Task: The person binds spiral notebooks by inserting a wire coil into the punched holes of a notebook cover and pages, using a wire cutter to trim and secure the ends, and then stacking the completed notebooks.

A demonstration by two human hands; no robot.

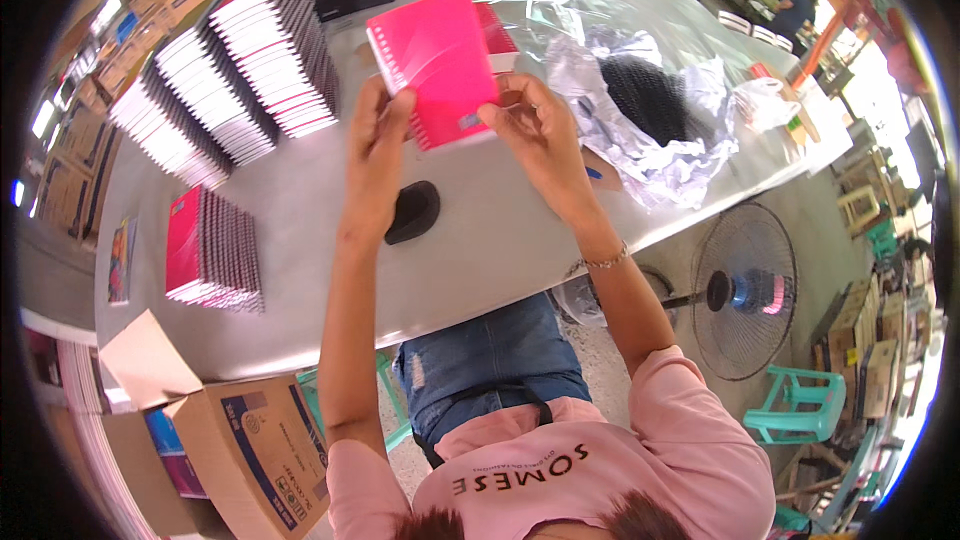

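A bright pink spiral-bound notebook (435, 65) is held up over the table between both my hands. My left hand (382, 130) pinches its left edge near the spiral, thumb on the cover. At the lower right edge my right hand (530, 115) grips it with thumb in front and fingers behind. Partly hidden behind it lies another red notebook (497, 32). On the table below my hands is a black oval object (413, 212). A short stack of pink notebooks (210, 248) sits at the left, with taller notebook stacks (270, 50) beyond it.
Crumpled white paper with black spiral coils (645, 95) lies on the right of the grey table (480, 250). An open cardboard box (255, 450) stands at the lower left. A standing fan (745, 290) and a green stool (797, 405) are right of the table.
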